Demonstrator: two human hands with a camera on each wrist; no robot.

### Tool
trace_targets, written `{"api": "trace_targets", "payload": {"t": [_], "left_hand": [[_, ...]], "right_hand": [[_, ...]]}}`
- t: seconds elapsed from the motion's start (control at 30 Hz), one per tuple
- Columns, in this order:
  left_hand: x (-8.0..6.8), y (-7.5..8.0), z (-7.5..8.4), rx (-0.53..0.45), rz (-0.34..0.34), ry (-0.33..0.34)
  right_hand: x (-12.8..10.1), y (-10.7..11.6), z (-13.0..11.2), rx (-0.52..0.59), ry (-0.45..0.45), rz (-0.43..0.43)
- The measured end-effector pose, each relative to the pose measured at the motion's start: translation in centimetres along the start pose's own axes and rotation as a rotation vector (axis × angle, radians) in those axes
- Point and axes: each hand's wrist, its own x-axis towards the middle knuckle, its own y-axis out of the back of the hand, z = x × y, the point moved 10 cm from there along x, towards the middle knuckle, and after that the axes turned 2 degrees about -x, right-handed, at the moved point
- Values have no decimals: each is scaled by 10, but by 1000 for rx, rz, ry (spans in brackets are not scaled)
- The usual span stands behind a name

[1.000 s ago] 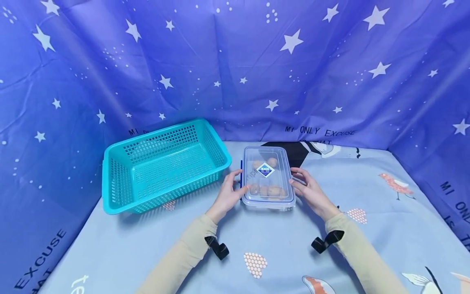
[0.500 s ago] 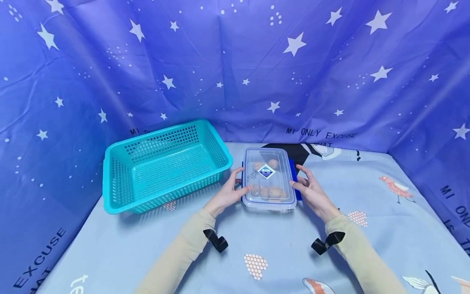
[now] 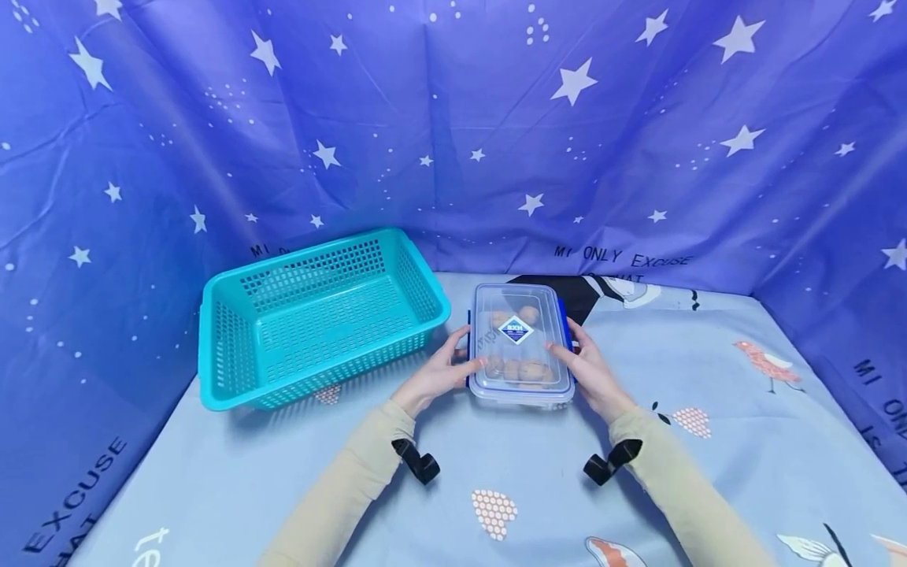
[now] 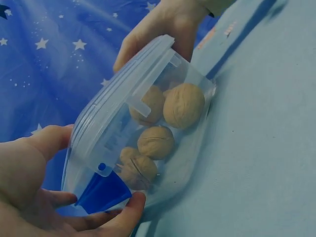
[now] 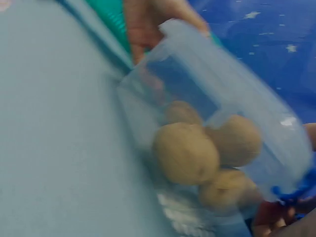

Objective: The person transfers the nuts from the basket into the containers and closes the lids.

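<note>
A clear plastic food container with its lid on stands between both hands. Several walnuts lie inside, seen through its wall. My left hand grips the container's left side, thumb on the lid's edge and fingertips around the blue latch, which sticks out from the wall. On the opposite side my right hand holds the container with its thumb laid on the lid. Its other fingers are partly hidden beside the right blue latch. The right wrist view is blurred.
A turquoise perforated basket stands to the left, near the back curtain. Light blue printed cloth covers the table. Starry blue curtains enclose the back and both sides.
The right latch came into view sticking out half a second ago and now shows narrower. My right hand has moved left, its thumb farther over the lid. The left hand stays nearly still.
</note>
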Motion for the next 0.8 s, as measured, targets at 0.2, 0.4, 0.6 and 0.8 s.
{"api": "trace_targets", "payload": {"t": [0.2, 0.4, 0.6, 0.8], "left_hand": [[1, -2, 3, 32, 2, -22], [0, -2, 6, 28, 11, -40], [2, 1, 2, 18, 16, -27], [6, 9, 1, 28, 77, -72]], "right_hand": [[2, -12, 3, 117, 32, -40], [4, -19, 3, 182, 18, -97], [4, -20, 2, 152, 18, -111], [3, -20, 4, 123, 13, -114]]}}
